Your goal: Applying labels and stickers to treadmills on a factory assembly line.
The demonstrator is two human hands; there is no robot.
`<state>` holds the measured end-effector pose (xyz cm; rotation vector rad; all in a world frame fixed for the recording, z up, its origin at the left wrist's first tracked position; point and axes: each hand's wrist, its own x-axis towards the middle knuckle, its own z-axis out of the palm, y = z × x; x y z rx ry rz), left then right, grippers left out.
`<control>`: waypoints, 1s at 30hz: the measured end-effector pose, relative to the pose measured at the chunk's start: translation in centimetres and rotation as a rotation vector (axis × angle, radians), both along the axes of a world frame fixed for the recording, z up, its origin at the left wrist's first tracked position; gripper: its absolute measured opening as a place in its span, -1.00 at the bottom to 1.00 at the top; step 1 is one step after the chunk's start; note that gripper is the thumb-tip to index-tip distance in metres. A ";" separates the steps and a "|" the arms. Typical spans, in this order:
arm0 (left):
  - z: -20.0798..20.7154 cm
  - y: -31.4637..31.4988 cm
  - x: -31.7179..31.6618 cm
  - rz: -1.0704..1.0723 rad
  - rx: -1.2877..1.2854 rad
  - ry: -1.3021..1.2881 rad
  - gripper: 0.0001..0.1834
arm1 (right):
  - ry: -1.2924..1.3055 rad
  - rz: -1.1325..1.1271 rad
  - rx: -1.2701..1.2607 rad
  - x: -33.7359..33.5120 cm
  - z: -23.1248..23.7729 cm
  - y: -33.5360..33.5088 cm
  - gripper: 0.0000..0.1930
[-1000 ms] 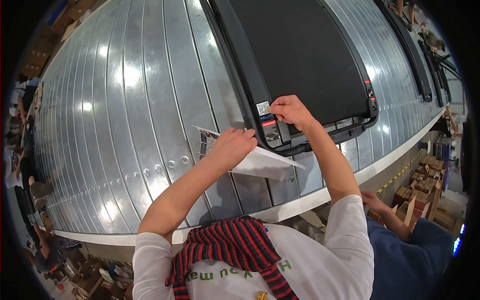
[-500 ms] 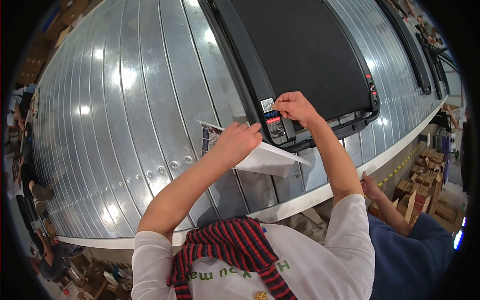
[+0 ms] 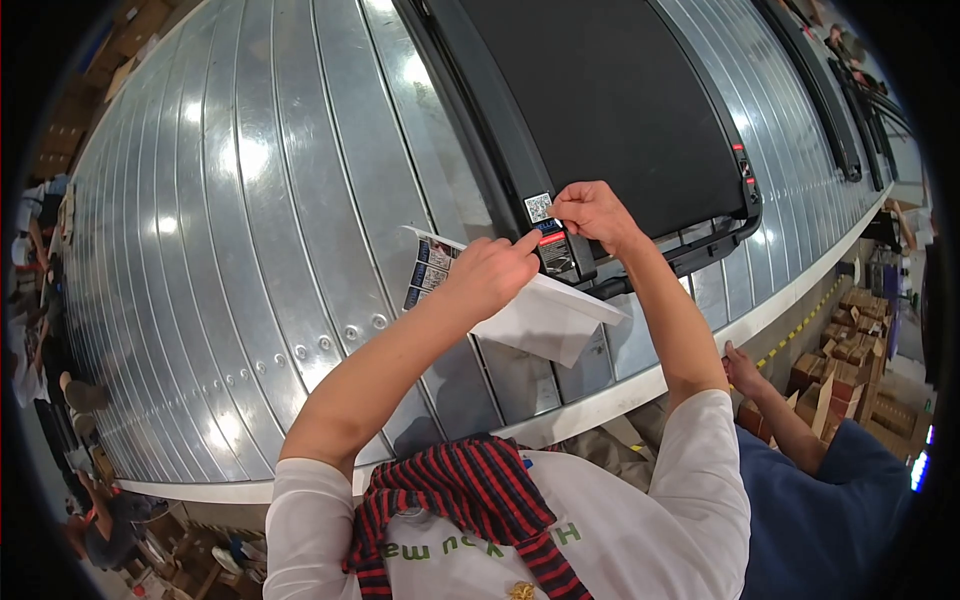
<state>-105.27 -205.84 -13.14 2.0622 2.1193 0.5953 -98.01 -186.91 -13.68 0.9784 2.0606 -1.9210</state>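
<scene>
A black treadmill (image 3: 610,100) lies on the slatted metal surface, its belt and side rail in front of me. On the rail's near corner sits a sticker (image 3: 539,208) with a square black-and-white code and a dark blue strip. My right hand (image 3: 594,214) pinches the sticker's right edge between thumb and fingertips. My left hand (image 3: 492,276) grips a white sticker sheet (image 3: 545,318), its printed blue labels showing past the knuckles. The left index finger reaches out to the sticker's lower edge. Below the sticker is a red, black and white warning label (image 3: 555,252), partly behind that finger.
The metal slatted conveyor (image 3: 250,220) stretches left and away, edged by a white rim (image 3: 600,410). A co-worker in a blue shirt (image 3: 815,510) stands close on my right, one hand at the rim. Brown boxes (image 3: 845,350) are stacked beyond. More black frame parts (image 3: 815,90) lie far right.
My left hand has moved right and up, its index finger now stretched to the sticker. The sheet has shifted right with it. The right hand stays at the sticker's edge.
</scene>
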 end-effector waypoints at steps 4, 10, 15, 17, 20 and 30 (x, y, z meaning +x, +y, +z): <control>0.1 0.3 0.0 -0.007 -0.103 -0.002 -0.95 | -0.001 -0.012 0.020 -0.1 -0.1 -0.2 -0.89; 0.8 0.9 0.3 -0.014 -0.234 0.031 -0.94 | 0.034 0.000 0.114 0.0 -0.4 -0.3 -0.89; 0.1 0.5 0.3 -0.021 -0.148 0.007 -0.94 | 0.099 0.165 0.923 0.3 -0.2 -1.8 -0.82; 0.0 -0.1 0.1 -0.019 -0.193 -0.031 -0.93 | 0.087 0.120 1.132 0.0 1.4 -3.5 -0.70; 0.5 -0.3 -0.2 -0.043 -0.253 -0.012 -0.94 | 0.389 0.350 1.325 1.1 0.1 -5.3 -0.78; 4.2 -12.0 0.3 -0.120 -0.349 -0.041 -0.90 | 0.113 0.240 1.288 1.9 2.1 -5.5 -0.45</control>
